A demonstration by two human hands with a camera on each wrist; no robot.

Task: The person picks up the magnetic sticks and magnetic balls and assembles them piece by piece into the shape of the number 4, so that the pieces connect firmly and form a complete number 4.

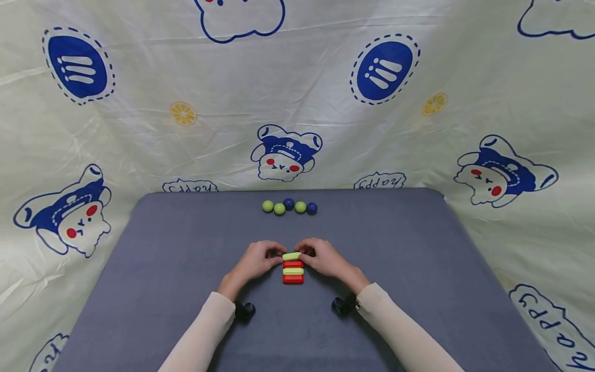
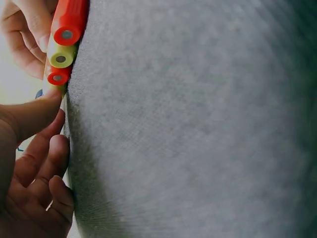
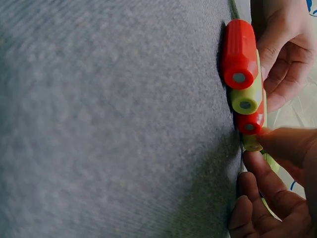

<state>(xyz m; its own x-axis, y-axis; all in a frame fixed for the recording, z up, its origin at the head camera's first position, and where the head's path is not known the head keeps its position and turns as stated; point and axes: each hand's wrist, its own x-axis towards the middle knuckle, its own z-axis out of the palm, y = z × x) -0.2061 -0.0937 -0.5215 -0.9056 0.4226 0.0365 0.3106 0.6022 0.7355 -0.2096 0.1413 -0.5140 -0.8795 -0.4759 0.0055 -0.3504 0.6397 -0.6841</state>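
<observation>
Several short magnetic rods with metal discs in their ends lie side by side on the table in the head view. From the near side they run red rod [image 1: 293,279], yellow-green rod [image 1: 293,271], red rod [image 1: 293,264], then a far yellow-green rod [image 1: 291,256], slightly slanted. My left hand [image 1: 255,260] pinches the left end of this far rod with thumb and forefinger. At its right end my right hand [image 1: 323,257] pinches it likewise. In the right wrist view the nearest red rod [image 3: 239,54] shows its disc; fingertips partly cover the far yellow-green rod [image 3: 251,144].
Beyond the hands, near the table's back edge, sits a row of green balls [image 1: 267,206] and dark blue balls [image 1: 312,208]. The table [image 1: 186,243] has a grey cloth surface. A printed curtain [image 1: 223,82] hangs behind and at both sides.
</observation>
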